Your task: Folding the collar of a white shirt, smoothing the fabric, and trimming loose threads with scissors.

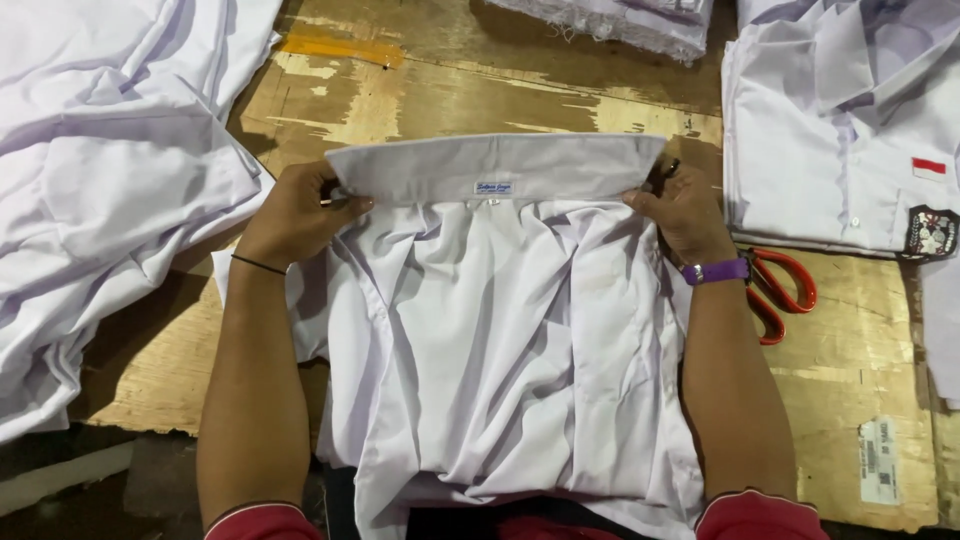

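While both arms are stretching forward over the wooden table (420, 95), the white shirt (510, 340) is lying face down in the middle, its body bunching into soft creases and its hem trailing off the near edge toward the person's lap. Left hand (298, 212) is pinching the left end of the collar (495, 165), thumb pressing on top, fingers curled tight on the cloth; a thin black band (258, 264) is sitting on that wrist. Right hand (685, 215) is clamping the collar's right end the same way, a purple wristband (716, 270) showing just below it. Between the two hands the collar is standing out flat and straight, a small label at its centre. Red-handled scissors (782, 292) are resting just beside the right wrist. A stack of folded white shirts (840, 130) is sitting at far right, and a loose heap of white cloth (110, 190) is spreading across the left.
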